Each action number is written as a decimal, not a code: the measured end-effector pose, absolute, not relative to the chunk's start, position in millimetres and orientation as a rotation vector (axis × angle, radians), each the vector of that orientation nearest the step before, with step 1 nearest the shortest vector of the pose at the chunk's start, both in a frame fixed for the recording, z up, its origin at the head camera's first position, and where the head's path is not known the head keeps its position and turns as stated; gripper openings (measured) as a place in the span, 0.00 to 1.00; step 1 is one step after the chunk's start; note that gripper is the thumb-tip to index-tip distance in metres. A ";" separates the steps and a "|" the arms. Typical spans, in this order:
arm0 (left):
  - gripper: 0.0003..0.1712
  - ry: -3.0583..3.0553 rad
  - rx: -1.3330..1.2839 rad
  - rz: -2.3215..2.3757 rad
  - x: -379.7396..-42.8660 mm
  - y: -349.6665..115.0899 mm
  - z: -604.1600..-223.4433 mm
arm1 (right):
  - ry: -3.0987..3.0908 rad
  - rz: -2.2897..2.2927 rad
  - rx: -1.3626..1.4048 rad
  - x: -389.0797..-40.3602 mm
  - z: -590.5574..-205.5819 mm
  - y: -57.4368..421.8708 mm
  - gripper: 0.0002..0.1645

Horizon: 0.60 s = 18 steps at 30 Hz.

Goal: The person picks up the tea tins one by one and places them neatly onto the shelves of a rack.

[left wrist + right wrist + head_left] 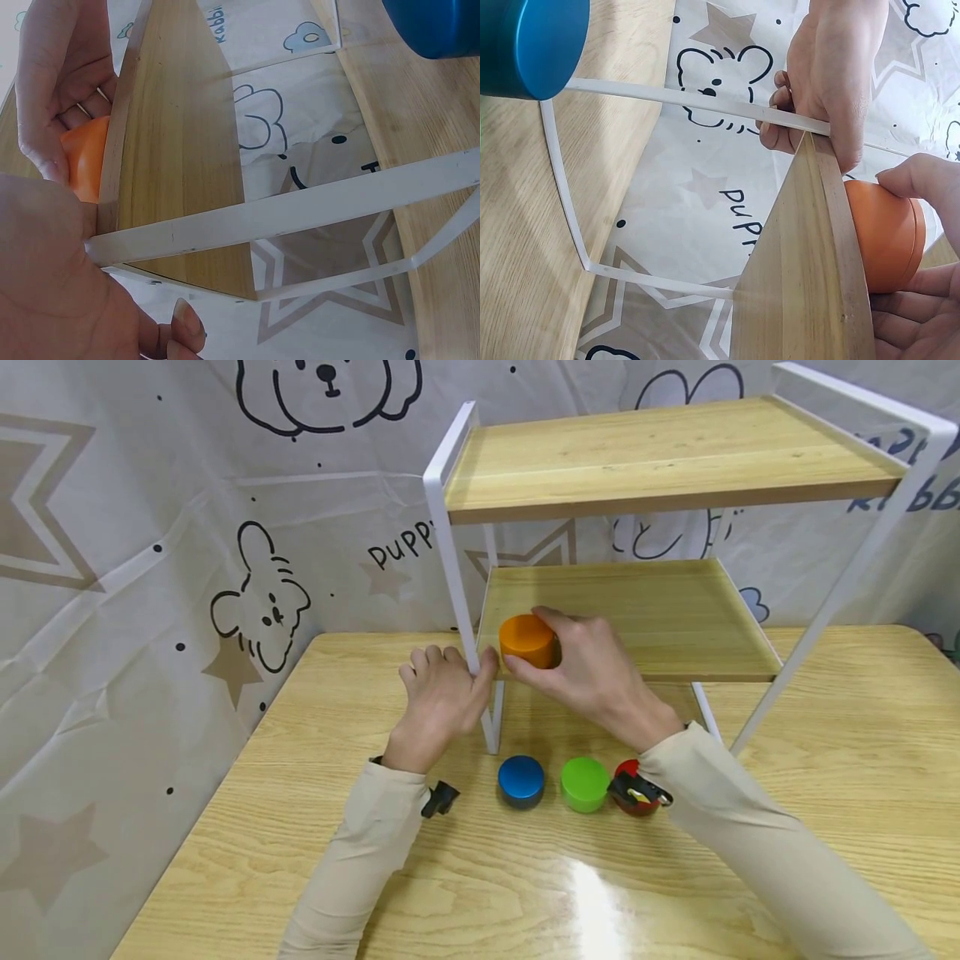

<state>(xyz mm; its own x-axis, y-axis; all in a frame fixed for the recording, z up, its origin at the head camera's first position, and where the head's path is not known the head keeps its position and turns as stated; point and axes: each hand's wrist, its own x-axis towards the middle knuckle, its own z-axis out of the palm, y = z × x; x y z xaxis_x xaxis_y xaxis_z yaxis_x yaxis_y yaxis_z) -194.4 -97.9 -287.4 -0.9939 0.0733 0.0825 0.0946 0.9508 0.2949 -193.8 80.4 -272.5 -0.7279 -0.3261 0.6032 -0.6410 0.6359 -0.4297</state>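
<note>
My right hand (600,672) pinches an orange round tin (527,639) between thumb and fingers at the left front of the rack's lower wooden shelf (637,610). In the right wrist view, the orange tin (889,236) stands against the shelf's front edge. My left hand (442,697) grips the rack's left front white post (457,577), its thumb on the shelf side and its fingers on the outer side. On the table in front of the rack sit a blue tin (521,781), a green tin (585,783) and a red tin (636,802), the last partly hidden by the right wrist camera.
The rack's upper shelf (675,452) spans above both hands. A white right front post (840,568) slants down to the wooden table (300,843). Behind hangs a printed cloth (150,652) with cartoon animals and stars.
</note>
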 end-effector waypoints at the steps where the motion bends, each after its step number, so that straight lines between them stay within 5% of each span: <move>1: 0.39 -3.032 -0.133 -0.465 -194.6 -98.1 -287.6 | -2.381 0.885 0.758 -194.0 -272.6 80.3 0.26; 18: 0.38 -3.018 -0.140 -0.494 -195.0 -98.2 -288.0 | -2.377 0.874 0.768 -194.7 -273.9 79.5 0.29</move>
<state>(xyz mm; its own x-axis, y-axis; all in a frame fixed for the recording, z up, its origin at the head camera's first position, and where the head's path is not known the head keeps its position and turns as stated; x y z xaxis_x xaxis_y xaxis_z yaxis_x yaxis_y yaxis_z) -195.0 -98.2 -288.0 -0.9926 0.0768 0.0941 0.1028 0.9438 0.3141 -194.7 79.5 -273.9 -0.7214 -0.3329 0.6072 -0.6470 0.6365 -0.4198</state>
